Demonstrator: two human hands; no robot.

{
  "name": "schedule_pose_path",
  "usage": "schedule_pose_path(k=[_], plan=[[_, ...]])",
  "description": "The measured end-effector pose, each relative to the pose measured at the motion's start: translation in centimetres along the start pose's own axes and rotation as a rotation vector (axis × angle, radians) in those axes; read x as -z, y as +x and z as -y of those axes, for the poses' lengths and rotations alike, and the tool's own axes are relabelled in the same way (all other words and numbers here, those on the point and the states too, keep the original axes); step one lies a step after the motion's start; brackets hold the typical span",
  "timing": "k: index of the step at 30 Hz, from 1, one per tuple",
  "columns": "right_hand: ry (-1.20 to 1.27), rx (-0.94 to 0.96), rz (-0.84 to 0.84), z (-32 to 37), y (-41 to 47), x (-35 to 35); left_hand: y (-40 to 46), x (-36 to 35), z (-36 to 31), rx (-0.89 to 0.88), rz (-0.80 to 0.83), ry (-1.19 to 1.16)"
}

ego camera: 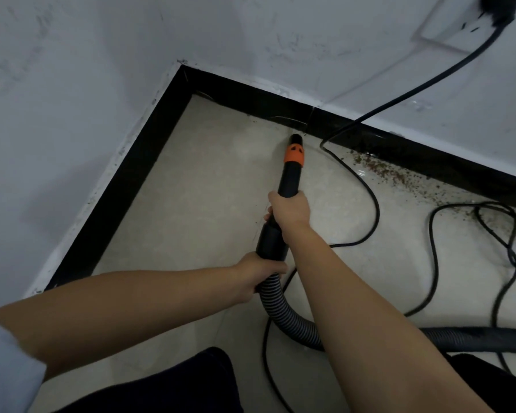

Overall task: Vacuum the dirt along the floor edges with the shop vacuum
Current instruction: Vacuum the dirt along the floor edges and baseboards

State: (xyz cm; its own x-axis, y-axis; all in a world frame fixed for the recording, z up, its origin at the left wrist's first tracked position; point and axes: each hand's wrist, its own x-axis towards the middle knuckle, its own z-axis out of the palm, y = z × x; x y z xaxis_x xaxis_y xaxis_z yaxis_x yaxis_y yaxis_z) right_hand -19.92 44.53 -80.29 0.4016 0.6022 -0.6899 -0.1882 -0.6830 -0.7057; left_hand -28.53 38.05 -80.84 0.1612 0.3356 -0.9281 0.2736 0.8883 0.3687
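While both hands hold it, the vacuum nozzle [289,171] points away from the person, its long side running up toward the wall. It is a smooth, hard black tube with a bright orange ring near the far end. Its round black tip sits just beside the shiny black baseboard [251,96], low over the floor; I cannot tell if it touches.

The right hand [289,208] wraps tight around the tube, with the orange ring just past its fingers. The left hand [258,274] is closer to the person. Its fingers curl around the spot where the smooth black cuff meets the hose [283,311].

The hose is bumpy, with gray and black rings all along it. From the left hand it bends down toward the person, goes under the right arm, then runs off to the right.

The floor [191,204] is pale, smooth tile and a bit shiny. Brown, crumbly dirt [382,171] lies to the right of the right hand, scattered along the bottom of the baseboard, well apart from the tip.

A thin black cord [370,201] comes down from a plug on the white, smudgy wall [72,114]. It curves past the right of the nozzle and lies in loose loops further right
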Motion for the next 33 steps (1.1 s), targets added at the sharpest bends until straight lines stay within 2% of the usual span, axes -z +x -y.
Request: schedule_pose_path(k=[8, 28, 33], plan=[[0.014, 0.003, -0.053, 0.8, 0.9, 1.2, 0.1, -0.9, -1.2, -0.029, 0.027, 0.039], [-0.161, 0.037, 0.212, 2.7, 1.4, -5.9, 1.0, 3.3, -1.9, -0.037, -0.045, -0.215], [-0.150, 0.041, 0.208, 3.8, 2.1, -7.1, 1.5, 4.3, -3.2, -0.069, -0.090, -0.221]])
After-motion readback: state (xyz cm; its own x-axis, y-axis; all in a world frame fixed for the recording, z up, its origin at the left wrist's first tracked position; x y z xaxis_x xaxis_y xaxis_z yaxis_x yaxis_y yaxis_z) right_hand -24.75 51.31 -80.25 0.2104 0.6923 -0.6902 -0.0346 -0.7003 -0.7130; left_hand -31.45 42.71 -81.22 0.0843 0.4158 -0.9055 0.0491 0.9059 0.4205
